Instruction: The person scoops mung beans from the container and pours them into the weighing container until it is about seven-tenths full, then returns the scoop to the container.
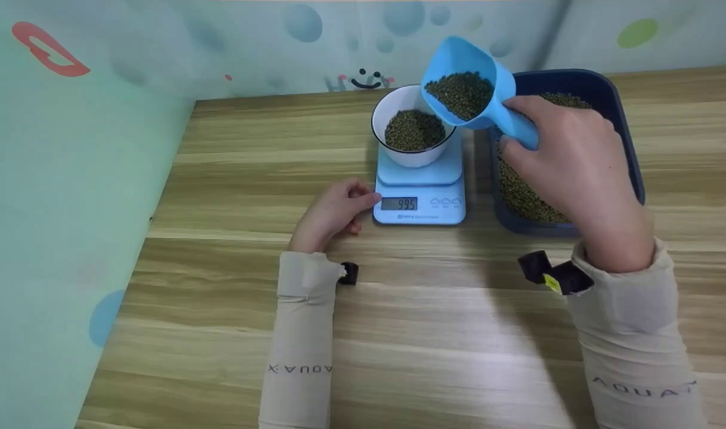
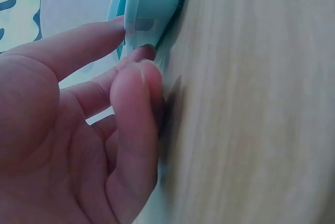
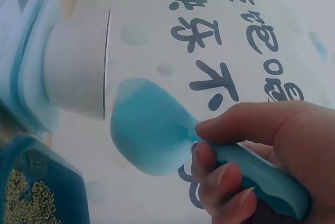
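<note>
Nearest the head camera lies the right beige sleeve (image 1: 631,357); beyond it the right hand (image 1: 577,149) grips the handle of a blue scoop (image 1: 505,83), held tilted by the rim of a white bowl (image 1: 413,158). The bowl stands on a digital scale (image 1: 419,176), whose display (image 1: 399,204) shows the digits 995; any decimal point is unclear. Judged from this, filling is partway along: a heap of green granules (image 1: 461,95) is already in the bowl, the scoop's load is not, and the dark blue tub (image 1: 530,227) retains ample stock. The left wrist view finds the left hand (image 1: 333,211) with fingers partly curled, thumb and a fingertip at the scale's edge; whether they pinch it cannot be told. The right wrist view confirms fingers closed round the handle, scoop just beside the bowl; no granules are seen falling.
</note>
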Tool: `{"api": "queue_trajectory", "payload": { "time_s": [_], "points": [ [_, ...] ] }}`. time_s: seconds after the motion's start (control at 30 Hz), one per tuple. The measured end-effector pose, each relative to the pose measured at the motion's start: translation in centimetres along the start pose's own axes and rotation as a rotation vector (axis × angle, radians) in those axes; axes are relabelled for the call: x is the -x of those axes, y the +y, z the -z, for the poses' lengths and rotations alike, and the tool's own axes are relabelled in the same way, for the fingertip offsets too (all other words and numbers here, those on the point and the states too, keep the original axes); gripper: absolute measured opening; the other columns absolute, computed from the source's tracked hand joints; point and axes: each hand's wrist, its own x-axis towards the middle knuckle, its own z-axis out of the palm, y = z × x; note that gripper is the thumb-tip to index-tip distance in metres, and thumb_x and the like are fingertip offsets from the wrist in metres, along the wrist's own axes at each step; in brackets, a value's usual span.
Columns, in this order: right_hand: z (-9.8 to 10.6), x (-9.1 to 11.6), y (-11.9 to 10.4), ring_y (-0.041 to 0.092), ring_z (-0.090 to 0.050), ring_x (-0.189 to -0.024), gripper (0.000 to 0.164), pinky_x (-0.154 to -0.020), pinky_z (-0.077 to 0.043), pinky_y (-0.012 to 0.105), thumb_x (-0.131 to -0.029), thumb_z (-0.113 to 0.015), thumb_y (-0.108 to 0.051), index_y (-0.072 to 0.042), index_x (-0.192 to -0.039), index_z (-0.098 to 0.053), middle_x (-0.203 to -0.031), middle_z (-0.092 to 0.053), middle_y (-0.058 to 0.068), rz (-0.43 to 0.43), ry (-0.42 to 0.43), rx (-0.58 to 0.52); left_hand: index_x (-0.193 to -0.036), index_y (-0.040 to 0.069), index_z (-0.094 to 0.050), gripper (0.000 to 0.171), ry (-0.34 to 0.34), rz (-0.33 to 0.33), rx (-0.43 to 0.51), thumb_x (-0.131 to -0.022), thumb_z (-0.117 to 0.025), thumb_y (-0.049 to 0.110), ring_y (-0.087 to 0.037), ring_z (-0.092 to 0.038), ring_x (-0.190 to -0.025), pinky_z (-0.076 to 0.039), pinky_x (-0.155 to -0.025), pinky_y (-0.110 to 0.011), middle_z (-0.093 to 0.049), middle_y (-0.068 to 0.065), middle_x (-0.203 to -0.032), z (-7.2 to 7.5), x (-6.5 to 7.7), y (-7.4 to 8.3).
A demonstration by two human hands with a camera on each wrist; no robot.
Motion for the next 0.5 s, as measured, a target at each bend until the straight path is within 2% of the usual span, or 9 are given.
{"api": "queue_trajectory", "payload": {
  "time_s": [0.1,0.23,0.33,0.5],
  "points": [
    [-0.1,-0.1,-0.1,0.030,-0.051,-0.068,0.039,-0.053,-0.037,0.039,-0.088,-0.056,-0.020,-0.014,-0.126,-0.056,-0.099,-0.065,0.015,0.010,0.023,-0.003,-0.108,0.012,-0.056,0.026,0.000,0.002,-0.005,-0.090,-0.060,0.029,-0.009,-0.048,-0.050,-0.044,-0.046,-0.020,-0.056,-0.006,-0.097,0.1,-0.1,-0.1],
    [-0.5,-0.1,-0.2,0.035,-0.060,-0.086,0.039,-0.065,-0.046,0.051,-0.089,-0.059,-0.018,-0.014,-0.127,-0.056,-0.114,-0.063,0.015,0.032,0.050,-0.007,-0.107,0.013,-0.056,0.025,0.003,-0.001,-0.006,-0.089,-0.060,0.030,-0.010,-0.048,-0.052,-0.045,-0.047,-0.020,-0.055,-0.006,-0.097,0.1,-0.1,-0.2],
    [-0.8,-0.1,-0.4,0.037,-0.061,-0.095,0.038,-0.071,-0.047,0.055,-0.088,-0.060,-0.015,-0.014,-0.126,-0.056,-0.116,-0.062,0.014,0.043,0.058,-0.009,-0.108,0.013,-0.056,0.026,0.002,-0.002,-0.007,-0.089,-0.060,0.031,-0.010,-0.049,-0.052,-0.046,-0.047,-0.021,-0.055,-0.006,-0.097,0.1,-0.1,-0.2],
    [-1.2,-0.1,-0.6,0.036,-0.061,-0.095,0.038,-0.070,-0.047,0.055,-0.087,-0.061,-0.011,-0.013,-0.125,-0.058,-0.113,-0.064,0.015,0.064,0.075,-0.003,-0.107,0.014,-0.056,0.026,0.002,0.002,-0.016,-0.089,-0.060,0.032,-0.010,-0.049,-0.052,-0.045,-0.047,-0.021,-0.055,-0.005,-0.096,0.0,0.0,-0.1]
  ]
}}
